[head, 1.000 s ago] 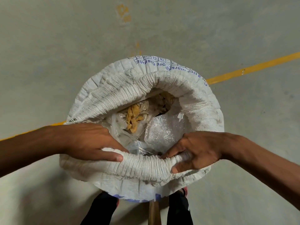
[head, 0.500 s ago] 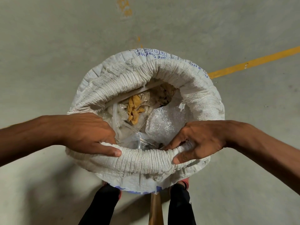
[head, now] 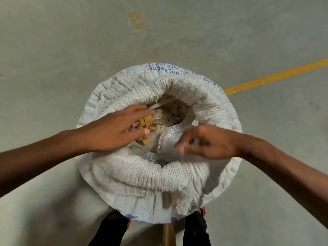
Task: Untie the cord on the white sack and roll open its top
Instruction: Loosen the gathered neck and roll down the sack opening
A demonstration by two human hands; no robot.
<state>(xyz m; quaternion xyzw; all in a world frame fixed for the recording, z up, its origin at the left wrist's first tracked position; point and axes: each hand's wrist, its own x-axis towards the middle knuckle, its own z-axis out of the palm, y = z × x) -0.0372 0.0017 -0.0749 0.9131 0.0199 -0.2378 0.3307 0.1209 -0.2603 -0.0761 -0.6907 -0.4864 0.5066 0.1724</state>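
The white woven sack (head: 152, 176) stands on the floor below me, its top rolled down into a thick ribbed ring around a wide mouth. Clear plastic wrapping and yellow-brown scraps (head: 147, 123) show inside. My left hand (head: 113, 132) is over the left part of the opening, fingers spread and reaching onto the contents, blurred by motion. My right hand (head: 207, 141) hovers over the right part of the opening above bubble-like plastic, fingers loosely curled and blurred. Neither hand touches the rolled rim. No cord is visible.
Grey concrete floor (head: 71, 50) surrounds the sack, with a yellow painted line (head: 273, 77) running off to the right. My dark trouser legs (head: 195, 228) and shoes stand just behind the sack's near edge, with a brown strip between them.
Both hands have let go of the near rolled rim and moved forward over the sack's opening. The rim stays rolled down.
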